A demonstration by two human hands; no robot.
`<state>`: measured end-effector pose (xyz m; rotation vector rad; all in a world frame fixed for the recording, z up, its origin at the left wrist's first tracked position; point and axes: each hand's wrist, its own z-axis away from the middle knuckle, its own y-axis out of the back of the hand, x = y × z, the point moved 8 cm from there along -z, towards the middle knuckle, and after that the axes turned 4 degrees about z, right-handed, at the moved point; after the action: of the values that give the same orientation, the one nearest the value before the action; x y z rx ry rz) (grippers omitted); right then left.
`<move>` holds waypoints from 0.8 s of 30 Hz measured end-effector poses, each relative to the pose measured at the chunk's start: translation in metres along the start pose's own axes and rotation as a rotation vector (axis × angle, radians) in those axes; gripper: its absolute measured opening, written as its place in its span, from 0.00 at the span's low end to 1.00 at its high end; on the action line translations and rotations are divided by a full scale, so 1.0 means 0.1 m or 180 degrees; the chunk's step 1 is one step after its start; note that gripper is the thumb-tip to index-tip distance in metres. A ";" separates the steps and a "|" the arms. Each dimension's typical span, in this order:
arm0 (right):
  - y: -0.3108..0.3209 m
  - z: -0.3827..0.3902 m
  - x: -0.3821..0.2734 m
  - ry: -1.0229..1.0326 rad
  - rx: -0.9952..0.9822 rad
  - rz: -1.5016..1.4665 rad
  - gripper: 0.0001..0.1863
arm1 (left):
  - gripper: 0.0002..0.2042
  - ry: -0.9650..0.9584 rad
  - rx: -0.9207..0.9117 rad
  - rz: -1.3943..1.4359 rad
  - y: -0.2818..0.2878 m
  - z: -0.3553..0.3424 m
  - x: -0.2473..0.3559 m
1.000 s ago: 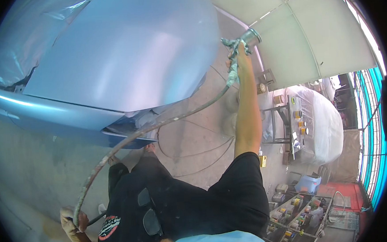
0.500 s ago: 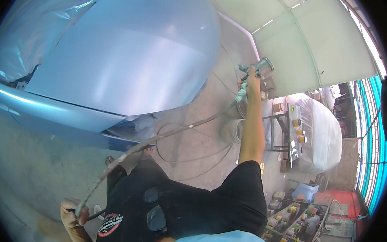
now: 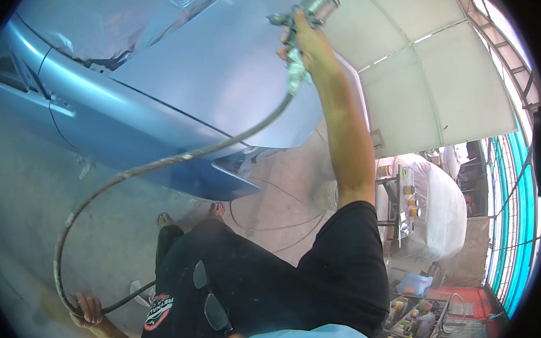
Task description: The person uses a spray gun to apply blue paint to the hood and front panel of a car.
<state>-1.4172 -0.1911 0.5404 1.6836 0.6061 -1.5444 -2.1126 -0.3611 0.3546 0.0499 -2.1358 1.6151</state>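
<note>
My right hand (image 3: 303,37) grips a metal spray gun (image 3: 322,5) with a silver cup, held high over the blue car's panel (image 3: 178,75). Its grip and fitting have pale wrapping. A paint-spattered hose (image 3: 158,163) runs from the gun across the car's side and loops down to my left hand (image 3: 87,309), whose fingers close round it low at the left. Plastic sheeting (image 3: 113,24) covers part of the car at the top. My bare feet (image 3: 217,210) are below the car's lower corner.
Pale panels (image 3: 426,85) form a screen at the right. Below them are a metal stand (image 3: 386,186) with several cans, a plastic-covered object (image 3: 437,214), a blue container (image 3: 414,284) and a cluttered rack (image 3: 416,321). Hose loops (image 3: 268,228) lie on the floor.
My right hand dipped, then rose with the spray gun to higher than before. My left hand is lower, the hose bowing wider leftward, and the view has shifted along the car.
</note>
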 end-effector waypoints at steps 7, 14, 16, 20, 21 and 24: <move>-1.07 -0.03 -0.34 -0.0006 -0.0813 -0.0444 0.24 | 0.06 -0.0287 0.0120 -0.0109 0.01 0.15 0.44; 0.16 0.20 0.46 -0.0161 0.0011 -0.0514 0.28 | 0.08 0.0349 -0.0275 -0.0275 -0.19 -0.04 0.06; 0.66 0.30 0.72 -0.0258 0.0164 -0.0457 0.28 | 0.08 0.0439 -0.0202 -0.0360 -0.19 -0.10 -0.15; 1.66 0.53 1.29 -0.0539 0.0663 -0.0445 0.27 | 0.10 0.0770 -0.0076 -0.0581 -0.45 -0.31 -0.76; 1.93 0.57 1.46 -0.0589 0.0809 -0.0500 0.26 | 0.10 0.0883 -0.0127 -0.0643 -0.54 -0.36 -0.92; 2.63 0.72 1.86 -0.0705 0.1086 -0.0525 0.27 | 0.14 0.1147 0.0044 -0.0695 -0.79 -0.50 -1.35</move>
<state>-1.2297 -0.4328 0.4157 1.7057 0.3882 -2.0129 -1.9512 -0.3725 0.3852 -0.0037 -1.7789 1.3935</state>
